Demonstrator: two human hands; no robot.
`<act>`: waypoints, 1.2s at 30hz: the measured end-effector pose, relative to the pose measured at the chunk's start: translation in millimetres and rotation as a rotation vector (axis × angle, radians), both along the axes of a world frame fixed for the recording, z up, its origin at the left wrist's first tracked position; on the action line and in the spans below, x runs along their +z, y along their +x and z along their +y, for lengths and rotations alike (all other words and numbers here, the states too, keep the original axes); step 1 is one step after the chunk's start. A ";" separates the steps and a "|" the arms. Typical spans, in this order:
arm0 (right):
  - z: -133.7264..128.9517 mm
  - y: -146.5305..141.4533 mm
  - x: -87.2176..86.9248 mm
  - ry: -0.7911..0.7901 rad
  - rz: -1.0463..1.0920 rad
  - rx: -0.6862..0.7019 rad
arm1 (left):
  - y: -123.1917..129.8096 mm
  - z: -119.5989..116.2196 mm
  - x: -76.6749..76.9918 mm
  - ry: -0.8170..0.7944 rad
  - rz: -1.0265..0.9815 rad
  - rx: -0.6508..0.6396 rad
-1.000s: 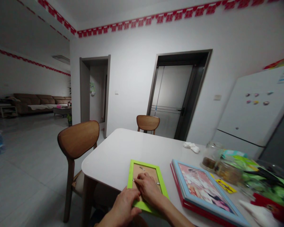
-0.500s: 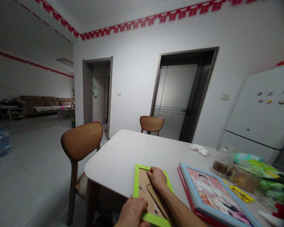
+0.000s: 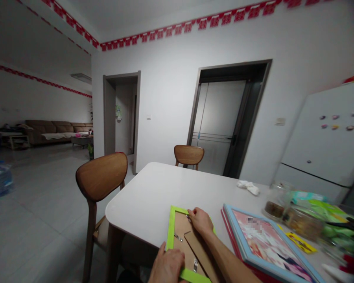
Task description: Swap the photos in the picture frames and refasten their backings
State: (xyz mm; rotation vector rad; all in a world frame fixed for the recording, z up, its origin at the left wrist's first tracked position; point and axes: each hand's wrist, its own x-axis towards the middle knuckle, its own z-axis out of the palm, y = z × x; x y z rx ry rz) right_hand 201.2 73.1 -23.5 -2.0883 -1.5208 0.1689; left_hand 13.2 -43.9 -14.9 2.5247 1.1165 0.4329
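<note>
A person's left hand [image 3: 168, 262] holds a green photo frame [image 3: 171, 226], curled over its rim at 7 o'clock; the frame lies back side up at the near edge of the white desk [image 3: 159, 188]. The right hand [image 3: 201, 221] is bunched narrow, fingertips beside a metal clip [image 3: 188, 218] at the frame's 12 o'clock; whether they pinch it cannot be told. A brown support leg [image 3: 198, 251] slants over the backing board [image 3: 179, 219]. From the frame, a blue-framed picture [image 3: 267, 243] lies at 3 o'clock, jars [image 3: 274, 207] stand at 2 and a crumpled white tissue [image 3: 248, 187] lies at 1. One wooden chair [image 3: 103, 175] is at 10 o'clock, another chair [image 3: 189, 154] at 12, with a white refrigerator [image 3: 327, 145] farther off at 2 o'clock
</note>
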 end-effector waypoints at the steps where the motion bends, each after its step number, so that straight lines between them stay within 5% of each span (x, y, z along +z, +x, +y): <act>1: -2.3 2.1 1.0 0.023 0.026 0.026 | 4.9 -0.5 1.0 0.003 0.037 -0.020; 7: -38.6 -4.3 11.4 0.152 0.184 0.216 | 35.9 0.8 -14.5 0.050 0.087 -0.055; 11: -76.2 5.1 26.4 0.345 0.467 0.210 | 22.5 4.6 -15.1 0.096 -0.090 -0.042; 14: -101.3 8.2 31.1 0.429 0.824 0.104 | 12.5 6.1 10.0 0.055 -0.493 0.030; 16: -114.6 -5.0 29.0 0.339 1.102 0.061 | 16.8 5.5 32.6 -0.092 -0.825 0.107; 19: -127.5 -39.6 26.6 0.124 1.486 0.153 | 37.0 0.5 61.3 -0.345 -1.226 0.207; 22: -133.1 -52.8 36.4 0.283 1.586 0.264 | 59.7 -6.2 80.3 -0.481 -1.417 0.155; 25: -137.0 -16.0 57.2 0.421 1.413 0.151 | 77.4 -4.8 92.8 -0.523 -1.534 0.025; 28: -142.8 54.6 75.4 0.402 1.099 0.019 | 97.4 6.0 92.3 -0.611 -1.525 -0.014; 32: -152.0 145.0 77.8 0.302 0.812 -0.115 | 138.0 14.6 65.1 -0.601 -1.091 0.030; 36: -158.9 197.8 60.8 0.180 0.598 -0.219 | 175.5 10.2 33.4 -0.529 -0.859 0.085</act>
